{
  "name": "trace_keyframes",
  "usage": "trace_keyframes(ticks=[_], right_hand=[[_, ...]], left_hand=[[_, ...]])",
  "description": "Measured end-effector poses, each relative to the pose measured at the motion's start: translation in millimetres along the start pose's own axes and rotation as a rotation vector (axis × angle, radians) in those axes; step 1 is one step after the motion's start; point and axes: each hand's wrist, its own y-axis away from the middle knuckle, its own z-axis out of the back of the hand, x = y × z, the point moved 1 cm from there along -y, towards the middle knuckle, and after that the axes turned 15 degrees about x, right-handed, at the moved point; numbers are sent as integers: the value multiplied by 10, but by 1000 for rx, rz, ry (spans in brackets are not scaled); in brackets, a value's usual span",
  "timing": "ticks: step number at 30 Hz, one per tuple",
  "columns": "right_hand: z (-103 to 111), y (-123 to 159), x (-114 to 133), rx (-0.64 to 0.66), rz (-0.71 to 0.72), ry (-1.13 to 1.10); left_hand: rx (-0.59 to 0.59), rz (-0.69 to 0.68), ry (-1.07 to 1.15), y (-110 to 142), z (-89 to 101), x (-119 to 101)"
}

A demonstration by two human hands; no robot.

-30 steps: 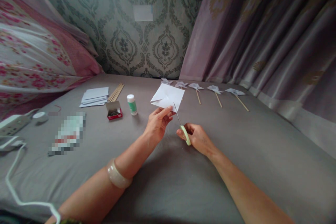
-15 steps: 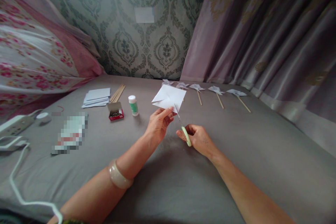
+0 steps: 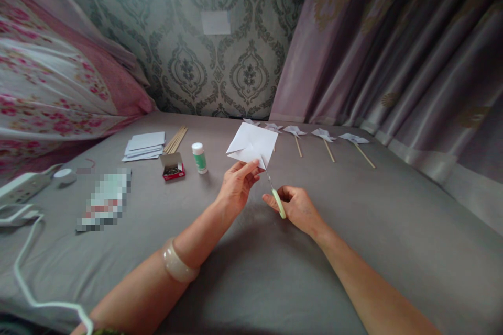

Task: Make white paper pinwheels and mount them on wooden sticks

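A white square sheet of paper point(image 3: 253, 141) is pinched at its near corner by my left hand point(image 3: 237, 183), thumb on top. A slit shows in the paper at its left corner. My right hand point(image 3: 295, 205) grips scissors point(image 3: 279, 204) with pale green handles. Their blades point away from me and meet the paper's near edge, just right of my left thumb. Both hands are raised over the grey bed sheet point(image 3: 251, 272).
Paper pinwheels on sticks point(image 3: 324, 136) lie in a row at the back right. To the left are a paper stack point(image 3: 145, 144), wooden sticks point(image 3: 175, 140), a red box of small pins point(image 3: 173, 170) and a glue stick point(image 3: 199, 158). A power strip point(image 3: 23, 186) with a white cable lies far left.
The scissor blades have closed further on the paper. The sheet has tilted slightly up and left, while both hands stay nearly in place.
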Motion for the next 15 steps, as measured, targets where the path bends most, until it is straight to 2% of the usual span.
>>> trace_keyframes(ticks=[5, 15], right_hand=[[-4, -4, -7, -13, -6, 5], [-19, -5, -39, 28, -5, 29]], left_hand=[[5, -10, 11, -9, 18, 4], [-76, -59, 51, -46, 46, -50]])
